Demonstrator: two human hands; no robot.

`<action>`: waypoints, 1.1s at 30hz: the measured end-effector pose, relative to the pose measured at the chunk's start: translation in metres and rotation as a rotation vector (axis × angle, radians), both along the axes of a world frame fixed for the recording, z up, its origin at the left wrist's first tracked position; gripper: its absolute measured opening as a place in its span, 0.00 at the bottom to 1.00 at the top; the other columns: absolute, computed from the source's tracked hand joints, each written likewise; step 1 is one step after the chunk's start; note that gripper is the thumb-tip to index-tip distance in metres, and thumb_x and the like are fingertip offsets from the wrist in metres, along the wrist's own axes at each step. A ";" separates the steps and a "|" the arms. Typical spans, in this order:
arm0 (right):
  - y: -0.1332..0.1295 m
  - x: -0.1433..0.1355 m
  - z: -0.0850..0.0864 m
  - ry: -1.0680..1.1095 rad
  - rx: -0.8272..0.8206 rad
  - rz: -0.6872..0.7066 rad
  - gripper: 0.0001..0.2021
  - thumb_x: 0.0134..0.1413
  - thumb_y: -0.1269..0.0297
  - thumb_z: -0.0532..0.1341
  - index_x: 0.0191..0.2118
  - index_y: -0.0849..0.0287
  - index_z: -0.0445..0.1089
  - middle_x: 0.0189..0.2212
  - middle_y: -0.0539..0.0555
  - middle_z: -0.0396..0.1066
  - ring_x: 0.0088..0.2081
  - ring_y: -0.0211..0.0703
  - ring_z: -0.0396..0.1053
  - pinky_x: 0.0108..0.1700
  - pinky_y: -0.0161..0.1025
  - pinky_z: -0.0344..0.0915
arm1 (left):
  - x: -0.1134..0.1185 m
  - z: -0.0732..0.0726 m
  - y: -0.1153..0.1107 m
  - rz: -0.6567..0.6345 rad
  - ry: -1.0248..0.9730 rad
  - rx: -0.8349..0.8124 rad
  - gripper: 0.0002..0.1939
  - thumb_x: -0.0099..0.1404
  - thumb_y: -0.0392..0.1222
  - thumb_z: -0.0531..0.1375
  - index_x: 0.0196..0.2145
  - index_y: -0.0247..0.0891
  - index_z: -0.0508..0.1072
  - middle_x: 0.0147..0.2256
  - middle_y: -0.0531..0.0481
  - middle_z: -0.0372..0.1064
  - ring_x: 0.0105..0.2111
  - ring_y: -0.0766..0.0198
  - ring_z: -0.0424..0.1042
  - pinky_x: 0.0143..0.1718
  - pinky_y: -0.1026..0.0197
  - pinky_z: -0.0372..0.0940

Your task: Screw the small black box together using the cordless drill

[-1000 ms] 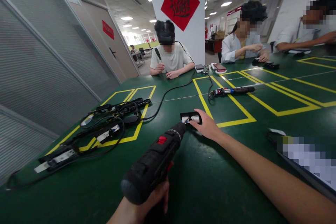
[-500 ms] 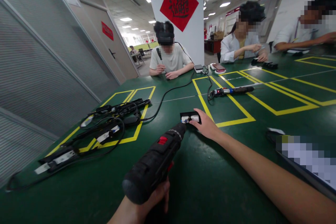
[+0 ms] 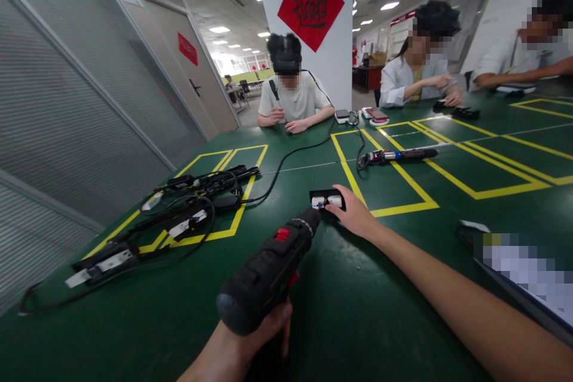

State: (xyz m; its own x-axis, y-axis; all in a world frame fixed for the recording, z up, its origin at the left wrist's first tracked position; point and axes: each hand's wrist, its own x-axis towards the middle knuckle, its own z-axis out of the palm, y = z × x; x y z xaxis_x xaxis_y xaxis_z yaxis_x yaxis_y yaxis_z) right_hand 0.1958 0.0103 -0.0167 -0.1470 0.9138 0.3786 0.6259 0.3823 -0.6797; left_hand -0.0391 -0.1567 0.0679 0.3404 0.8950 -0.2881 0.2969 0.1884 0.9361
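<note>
My left hand (image 3: 268,327) is wrapped round the handle of a black cordless drill (image 3: 268,271) with red switches. The drill's chuck points away from me, at a small black open-topped housing (image 3: 326,193) with white pieces inside. Whether the bit touches it is hidden behind the chuck. My right hand (image 3: 351,213) grips the housing's right end on the green table (image 3: 358,292), thumb at the near side and fingers at the far side.
Left lies a tangle of black cables and black-and-white power strips (image 3: 188,224). A handheld tool (image 3: 400,156) lies on the yellow-taped area, right of centre. A clipboard-like item (image 3: 514,277) is at the right. Several people sit round the table, one opposite holding a screwdriver (image 3: 274,95).
The view has shifted slightly, so everything sits a little further right. My hands, the drill and the housing keep nearly the same arrangement.
</note>
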 end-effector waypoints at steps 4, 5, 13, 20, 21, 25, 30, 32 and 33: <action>0.001 0.000 -0.001 0.013 0.013 0.008 0.25 0.53 0.54 0.57 0.55 0.58 0.57 0.51 0.59 0.63 0.51 0.48 0.62 0.53 0.46 0.58 | -0.001 0.000 0.000 0.005 -0.032 -0.024 0.15 0.62 0.51 0.54 0.35 0.34 0.66 0.22 0.53 0.64 0.23 0.63 0.63 0.29 0.57 0.59; 0.001 0.000 -0.001 0.017 0.017 0.011 0.24 0.53 0.55 0.57 0.54 0.58 0.57 0.50 0.59 0.63 0.50 0.48 0.63 0.52 0.46 0.58 | -0.001 0.000 0.000 0.008 -0.031 -0.026 0.15 0.62 0.51 0.54 0.36 0.34 0.66 0.22 0.53 0.64 0.23 0.63 0.63 0.29 0.57 0.59; 0.000 0.001 0.002 0.037 0.026 0.031 0.20 0.53 0.56 0.58 0.50 0.57 0.60 0.45 0.57 0.65 0.45 0.46 0.64 0.48 0.45 0.60 | 0.000 0.003 0.000 -0.008 0.031 0.000 0.16 0.63 0.50 0.52 0.35 0.34 0.68 0.22 0.52 0.65 0.24 0.62 0.63 0.32 0.55 0.58; 0.000 0.002 0.006 0.052 -0.002 0.054 0.20 0.52 0.58 0.58 0.50 0.56 0.60 0.45 0.55 0.66 0.44 0.45 0.64 0.47 0.44 0.60 | -0.002 0.002 0.001 -0.006 -0.003 -0.032 0.15 0.62 0.50 0.54 0.28 0.35 0.67 0.23 0.50 0.65 0.24 0.62 0.64 0.30 0.57 0.60; 0.000 0.003 0.007 0.053 -0.007 0.060 0.19 0.52 0.58 0.58 0.50 0.55 0.61 0.45 0.55 0.65 0.44 0.45 0.64 0.47 0.44 0.60 | -0.002 0.002 0.001 0.000 -0.001 -0.026 0.15 0.62 0.50 0.54 0.29 0.35 0.68 0.23 0.50 0.66 0.24 0.62 0.64 0.30 0.57 0.60; 0.001 0.004 0.010 0.058 -0.025 0.081 0.19 0.51 0.59 0.59 0.49 0.55 0.61 0.44 0.54 0.66 0.43 0.44 0.65 0.46 0.42 0.61 | -0.001 0.002 0.002 0.003 0.031 -0.003 0.15 0.62 0.50 0.54 0.31 0.34 0.69 0.22 0.50 0.66 0.23 0.62 0.64 0.30 0.57 0.60; 0.002 0.005 0.011 0.077 -0.042 0.093 0.19 0.51 0.59 0.59 0.50 0.54 0.61 0.43 0.54 0.66 0.41 0.43 0.65 0.45 0.42 0.61 | -0.002 0.002 0.002 -0.020 0.094 -0.022 0.20 0.63 0.51 0.52 0.20 0.35 0.68 0.23 0.48 0.66 0.25 0.61 0.64 0.32 0.56 0.59; 0.002 0.004 0.011 0.079 -0.042 0.093 0.18 0.51 0.59 0.59 0.49 0.54 0.62 0.43 0.53 0.66 0.41 0.43 0.65 0.45 0.42 0.61 | -0.002 0.001 0.002 -0.020 0.077 -0.018 0.20 0.63 0.51 0.52 0.20 0.35 0.68 0.23 0.48 0.66 0.25 0.61 0.64 0.32 0.56 0.59; 0.002 0.004 0.011 0.081 -0.038 0.089 0.18 0.51 0.59 0.59 0.48 0.54 0.62 0.42 0.53 0.67 0.41 0.43 0.65 0.45 0.41 0.61 | -0.003 0.001 0.002 -0.019 0.065 -0.021 0.20 0.63 0.50 0.52 0.21 0.34 0.69 0.23 0.48 0.66 0.25 0.61 0.64 0.32 0.56 0.59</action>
